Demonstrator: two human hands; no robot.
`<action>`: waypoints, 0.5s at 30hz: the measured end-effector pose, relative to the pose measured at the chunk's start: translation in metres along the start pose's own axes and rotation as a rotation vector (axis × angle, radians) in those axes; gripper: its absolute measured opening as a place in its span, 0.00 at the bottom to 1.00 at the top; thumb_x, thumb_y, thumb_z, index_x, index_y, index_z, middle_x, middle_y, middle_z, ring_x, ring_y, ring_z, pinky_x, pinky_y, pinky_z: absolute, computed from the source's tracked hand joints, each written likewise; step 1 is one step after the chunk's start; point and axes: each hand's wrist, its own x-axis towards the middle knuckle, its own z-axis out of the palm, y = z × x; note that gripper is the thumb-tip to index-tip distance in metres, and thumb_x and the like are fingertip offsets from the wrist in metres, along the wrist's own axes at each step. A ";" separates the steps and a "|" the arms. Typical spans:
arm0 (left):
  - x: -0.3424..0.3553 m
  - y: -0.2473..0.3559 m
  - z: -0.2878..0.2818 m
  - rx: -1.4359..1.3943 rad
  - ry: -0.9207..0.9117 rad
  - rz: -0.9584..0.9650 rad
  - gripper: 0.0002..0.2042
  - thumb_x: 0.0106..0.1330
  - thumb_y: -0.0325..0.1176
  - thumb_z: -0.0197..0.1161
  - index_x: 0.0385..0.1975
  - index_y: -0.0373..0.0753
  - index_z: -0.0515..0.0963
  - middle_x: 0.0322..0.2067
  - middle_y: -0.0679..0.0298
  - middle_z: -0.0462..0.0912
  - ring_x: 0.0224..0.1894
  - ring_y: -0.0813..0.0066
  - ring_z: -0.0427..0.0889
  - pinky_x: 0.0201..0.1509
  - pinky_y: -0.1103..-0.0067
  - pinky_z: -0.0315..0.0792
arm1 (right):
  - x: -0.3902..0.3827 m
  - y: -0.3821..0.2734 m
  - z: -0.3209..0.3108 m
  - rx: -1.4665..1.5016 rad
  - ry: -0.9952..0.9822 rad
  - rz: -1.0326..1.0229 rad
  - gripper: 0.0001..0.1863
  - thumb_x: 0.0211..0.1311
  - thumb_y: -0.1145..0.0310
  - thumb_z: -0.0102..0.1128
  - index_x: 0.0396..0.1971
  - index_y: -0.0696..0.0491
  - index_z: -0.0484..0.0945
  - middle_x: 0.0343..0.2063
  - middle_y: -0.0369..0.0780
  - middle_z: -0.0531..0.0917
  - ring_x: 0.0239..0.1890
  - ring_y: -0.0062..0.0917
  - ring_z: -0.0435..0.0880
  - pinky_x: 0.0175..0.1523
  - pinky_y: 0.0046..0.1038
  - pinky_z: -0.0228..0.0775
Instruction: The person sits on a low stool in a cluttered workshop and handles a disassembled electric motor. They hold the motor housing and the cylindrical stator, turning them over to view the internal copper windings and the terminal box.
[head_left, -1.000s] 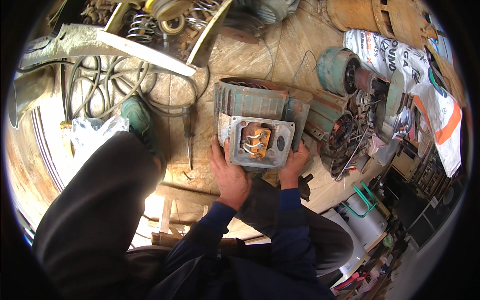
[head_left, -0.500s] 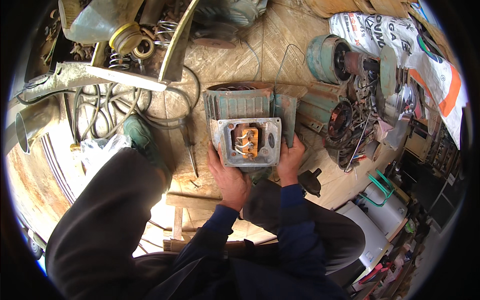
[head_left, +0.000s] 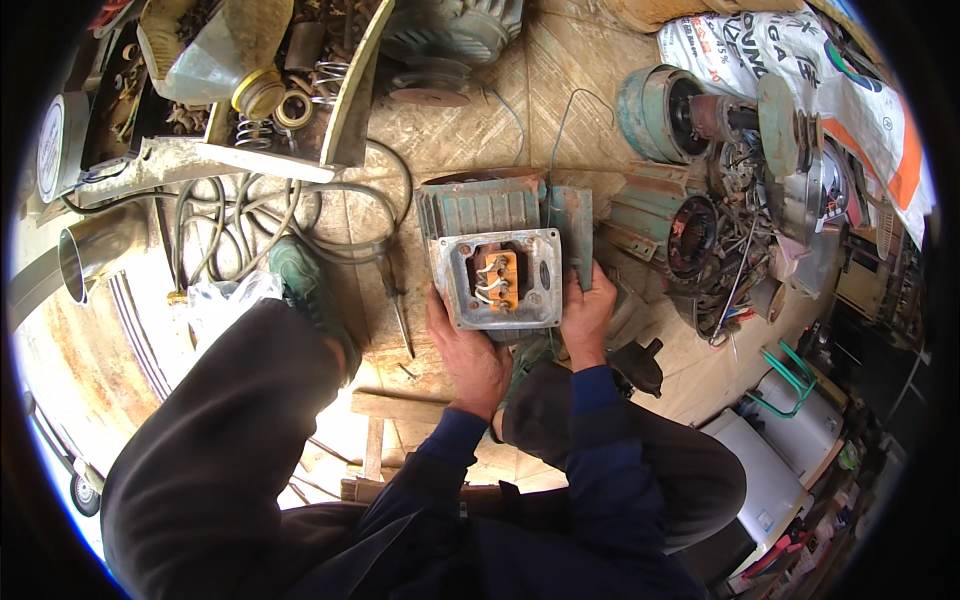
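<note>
At frame centre, left hand point(head_left: 474, 366) and right hand point(head_left: 588, 316) brace the motor point(head_left: 500, 238), fingers curved against its sides; seemingly a steadying step, the next move calling for even support.

The electric motor point(head_left: 485, 208) is between the left hand point(head_left: 470, 360) and right hand point(head_left: 588, 312), its terminal box point(head_left: 450, 290) on the near side with the terminal block point(head_left: 510, 282) inside. Left of it lie a screwdriver point(head_left: 388, 275) and, farther left, a looped cable point(head_left: 407, 195). Behind the cable is a parts tray point(head_left: 352, 100) (a spring point(head_left: 255, 134) sits in it). Right of the motor lies a stator housing point(head_left: 650, 215), with a sack point(head_left: 735, 50) behind.
</note>
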 end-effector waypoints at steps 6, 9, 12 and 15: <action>-0.001 -0.001 0.001 0.002 0.007 -0.001 0.46 0.51 0.19 0.64 0.74 0.34 0.51 0.73 0.35 0.49 0.71 0.28 0.55 0.74 0.48 0.53 | 0.000 -0.001 0.000 -0.027 -0.008 -0.019 0.07 0.67 0.78 0.58 0.42 0.62 0.81 0.25 0.41 0.82 0.29 0.20 0.75 0.38 0.29 0.73; -0.001 0.001 0.002 0.004 -0.015 -0.021 0.44 0.51 0.20 0.63 0.73 0.33 0.53 0.73 0.34 0.49 0.71 0.27 0.54 0.74 0.48 0.53 | 0.002 0.003 -0.002 0.007 -0.009 0.002 0.08 0.68 0.77 0.59 0.43 0.62 0.82 0.25 0.41 0.83 0.29 0.19 0.75 0.38 0.28 0.73; 0.001 0.004 0.000 -0.006 -0.026 -0.029 0.44 0.51 0.20 0.63 0.73 0.32 0.54 0.73 0.33 0.48 0.72 0.27 0.53 0.74 0.48 0.52 | 0.001 0.004 -0.005 0.005 -0.046 0.056 0.10 0.69 0.80 0.56 0.47 0.63 0.82 0.33 0.39 0.86 0.35 0.18 0.78 0.44 0.26 0.74; 0.001 0.002 -0.003 -0.003 -0.038 -0.033 0.43 0.52 0.21 0.63 0.73 0.31 0.54 0.73 0.33 0.47 0.73 0.28 0.52 0.75 0.48 0.52 | 0.001 0.004 -0.003 0.003 -0.029 0.035 0.09 0.70 0.79 0.58 0.46 0.63 0.82 0.31 0.38 0.85 0.34 0.17 0.76 0.43 0.26 0.73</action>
